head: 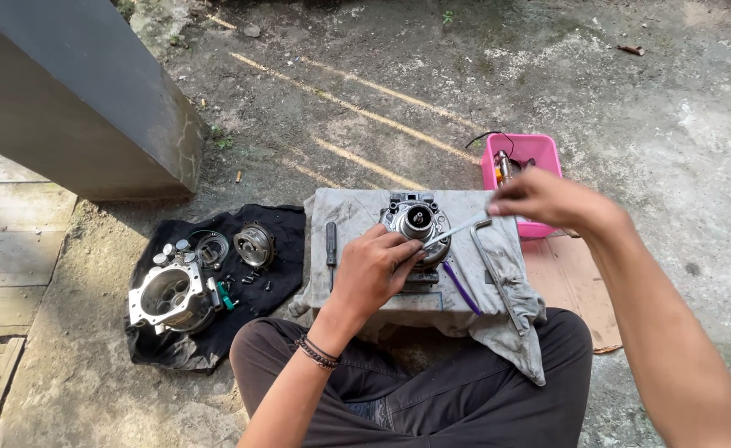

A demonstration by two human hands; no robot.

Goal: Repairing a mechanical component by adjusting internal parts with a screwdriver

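A round metal housing (416, 221) with a central bore sits on a grey cloth (498, 274) draped over a block in front of my crossed legs. My left hand (372, 270) grips the near side of that housing. My right hand (545, 202) is raised to the right of it, shut on the end of a thin metal tool (457, 229) whose tip reaches the housing's rim. On the cloth lie a bent metal rod (493, 270), a purple-handled tool (461, 288) and a black-handled screwdriver (331, 242).
A black cloth (278, 286) at left carries a metal casing (170, 294), a round disc part (254, 245) and several small pieces. A pink tub (540, 153) stands behind the block; cardboard (573, 286) lies to the right. A grey concrete pillar (75, 99) rises at upper left.
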